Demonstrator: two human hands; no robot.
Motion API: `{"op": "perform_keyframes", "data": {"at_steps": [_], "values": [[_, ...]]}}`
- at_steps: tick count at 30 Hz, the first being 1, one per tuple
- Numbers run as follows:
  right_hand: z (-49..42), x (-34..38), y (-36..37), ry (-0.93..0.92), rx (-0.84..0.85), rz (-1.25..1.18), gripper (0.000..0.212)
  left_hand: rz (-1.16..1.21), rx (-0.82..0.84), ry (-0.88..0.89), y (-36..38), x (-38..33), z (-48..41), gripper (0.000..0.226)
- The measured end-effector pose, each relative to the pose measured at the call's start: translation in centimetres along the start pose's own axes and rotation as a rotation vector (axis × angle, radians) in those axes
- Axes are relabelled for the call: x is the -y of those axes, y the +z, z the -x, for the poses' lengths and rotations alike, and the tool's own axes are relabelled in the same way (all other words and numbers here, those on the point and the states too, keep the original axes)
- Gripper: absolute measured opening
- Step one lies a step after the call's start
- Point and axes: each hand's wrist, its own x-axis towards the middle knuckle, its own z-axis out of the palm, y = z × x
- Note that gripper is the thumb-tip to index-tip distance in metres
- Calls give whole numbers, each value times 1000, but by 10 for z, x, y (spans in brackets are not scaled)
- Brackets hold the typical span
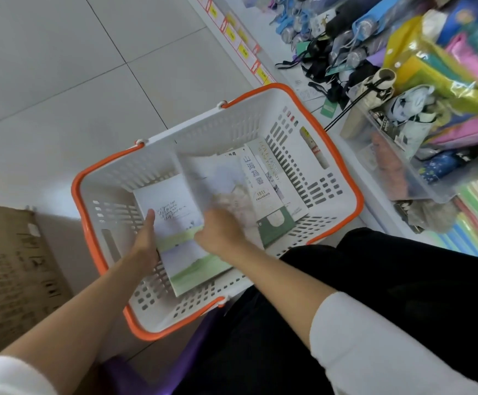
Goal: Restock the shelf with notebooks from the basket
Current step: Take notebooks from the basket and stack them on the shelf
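A white basket [297, 129] with orange handles stands on the floor in front of me. Inside lies a white notebook [183, 246] with a green landscape cover and handwriting. My left hand [146, 238] rests along its left edge with the fingers straight. My right hand [220, 229] grips a second pale notebook [218, 178], blurred and tilted up over the first. Further right in the basket lean other notebooks [257, 181], one with large Chinese characters, and a dark green one [275, 226].
The white shelf [263, 32] runs along the right, with yellow price tags, folded umbrellas, a clear plastic bin [420, 181] and coloured folders. A cardboard box [12, 266] stands at the left. My dark trousers fill the lower right; a purple stool is below me.
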Motion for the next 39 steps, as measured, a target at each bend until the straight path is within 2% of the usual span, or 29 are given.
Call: {"op": "perform_keyframes", "data": {"at_steps": [2, 4, 6, 7, 9, 11, 15, 19, 22, 26, 30, 34, 37, 39], "values": [[9, 16, 27, -84, 154, 59, 22, 18, 11, 0, 0, 1, 0, 80], [11, 18, 47, -72, 273, 42, 34, 81, 34, -22, -4, 3, 2, 95], [8, 11, 52, -51, 343, 36, 50, 93, 50, -32, -5, 3, 9, 100], [7, 6, 50, -53, 380, 28, 59, 48, 33, -24, -3, 4, 14, 95], [3, -2, 40, -52, 406, -36, 61, -33, -74, 41, -1, 5, 16, 64], [-1, -10, 24, -16, 309, -114, 50, -29, -121, 62, 2, 5, 16, 44], [-8, -31, -14, 89, 42, -214, 60, -118, -59, 114, 8, -9, 26, 41], [-3, -45, -45, 158, -106, -442, 57, -116, 94, 194, 20, -27, 40, 22], [5, -51, -68, 265, -94, -550, 75, -55, 220, 206, 35, -42, 55, 21], [26, -56, -103, 356, -72, -536, 81, -40, 316, 218, 61, -66, 86, 36], [62, -54, -138, 272, -144, -637, 66, -85, 209, 334, 84, -84, 119, 39], [108, -50, -181, 163, -163, -795, 37, -127, 248, 399, 107, -97, 157, 44], [149, -50, -213, 94, -263, -796, 51, -164, 380, 442, 134, -105, 193, 42], [179, -53, -233, 46, -362, -819, 49, -160, 463, 484, 161, -108, 222, 41]]}}
